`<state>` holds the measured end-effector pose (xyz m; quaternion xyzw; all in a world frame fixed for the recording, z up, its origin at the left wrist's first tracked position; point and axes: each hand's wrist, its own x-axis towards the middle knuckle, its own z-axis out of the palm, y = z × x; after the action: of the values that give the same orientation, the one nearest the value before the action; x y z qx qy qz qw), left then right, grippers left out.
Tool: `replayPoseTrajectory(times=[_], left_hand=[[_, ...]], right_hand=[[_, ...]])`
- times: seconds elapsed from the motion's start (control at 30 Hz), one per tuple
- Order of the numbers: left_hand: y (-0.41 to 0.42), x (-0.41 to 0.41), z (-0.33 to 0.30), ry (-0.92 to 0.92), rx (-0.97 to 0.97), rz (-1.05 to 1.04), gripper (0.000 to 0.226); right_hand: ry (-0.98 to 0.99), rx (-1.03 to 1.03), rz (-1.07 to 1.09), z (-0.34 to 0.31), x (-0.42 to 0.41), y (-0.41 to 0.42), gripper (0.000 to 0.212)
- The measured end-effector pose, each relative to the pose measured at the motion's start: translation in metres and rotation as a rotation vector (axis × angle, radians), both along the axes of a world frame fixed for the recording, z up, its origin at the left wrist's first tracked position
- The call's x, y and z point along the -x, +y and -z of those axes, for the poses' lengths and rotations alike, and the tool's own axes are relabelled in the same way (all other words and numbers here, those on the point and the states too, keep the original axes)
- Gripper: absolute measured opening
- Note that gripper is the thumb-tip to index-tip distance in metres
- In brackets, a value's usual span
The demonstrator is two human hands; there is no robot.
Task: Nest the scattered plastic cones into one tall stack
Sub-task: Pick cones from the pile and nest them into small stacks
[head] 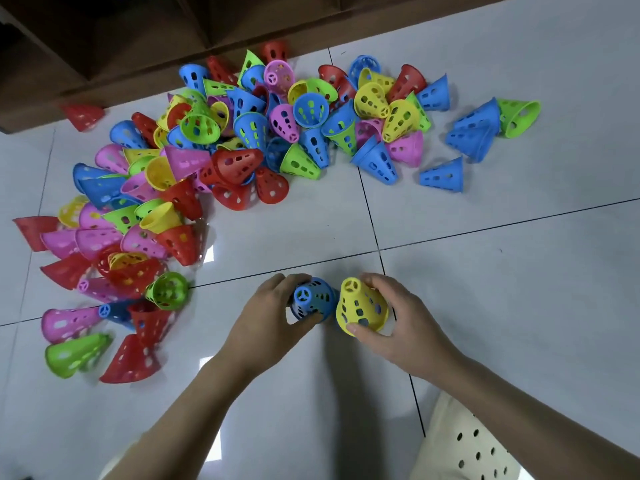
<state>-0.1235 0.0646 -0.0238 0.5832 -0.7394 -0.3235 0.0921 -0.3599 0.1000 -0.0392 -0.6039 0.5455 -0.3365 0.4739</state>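
I grip two cones, low centre of frame.
My left hand holds the blue cone; my right hand holds the yellow cone.

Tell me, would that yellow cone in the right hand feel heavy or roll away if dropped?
Probably light: the yellow cone has thin walls full of holes. Likely fairly stiff, since the right hand holds it without denting it. On its side it would probably roll in a curve.

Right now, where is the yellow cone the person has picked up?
In the head view, the yellow cone sits low centre, gripped by the right hand, beside the blue cone held in the left hand.
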Motion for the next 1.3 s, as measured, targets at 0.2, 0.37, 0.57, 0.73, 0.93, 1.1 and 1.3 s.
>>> replayPoseTrajectory(times=[0.2, 0.37, 0.57, 0.73, 0.93, 1.1, 1.3], left_hand=[[-0.01, -0.012, 0.0, 0.056, -0.073, 0.099, 0.055], [-0.033, -0.023, -0.002, -0.008, -0.092, 0.122, 0.061], [-0.104, -0.034, 0.017, 0.0, 0.247, -0.202, 0.05], [-0.154, -0.043, 0.033, -0.054, 0.472, -0.26, 0.067], [-0.21, -0.069, 0.041, -0.214, 0.474, -0.158, 0.065], [-0.232, -0.071, 0.042, -0.342, 0.45, -0.105, 0.071], [-0.232, -0.068, 0.043, -0.416, 0.462, -0.085, 0.064]], right_hand=[[0.359, 0.093, -0.233, 0.024, 0.008, -0.005, 0.06], [0.396, -0.008, -0.345, 0.013, 0.031, -0.028, 0.09], [0.104, -0.14, -0.13, -0.007, 0.057, -0.08, 0.09], [0.035, -0.04, 0.037, -0.011, 0.054, -0.124, 0.075], [0.111, -0.09, 0.005, 0.013, 0.048, -0.148, 0.073], [0.1, -0.106, 0.002, 0.02, 0.042, -0.155, 0.045], [0.091, -0.114, 0.037, 0.023, 0.044, -0.16, 0.025]])
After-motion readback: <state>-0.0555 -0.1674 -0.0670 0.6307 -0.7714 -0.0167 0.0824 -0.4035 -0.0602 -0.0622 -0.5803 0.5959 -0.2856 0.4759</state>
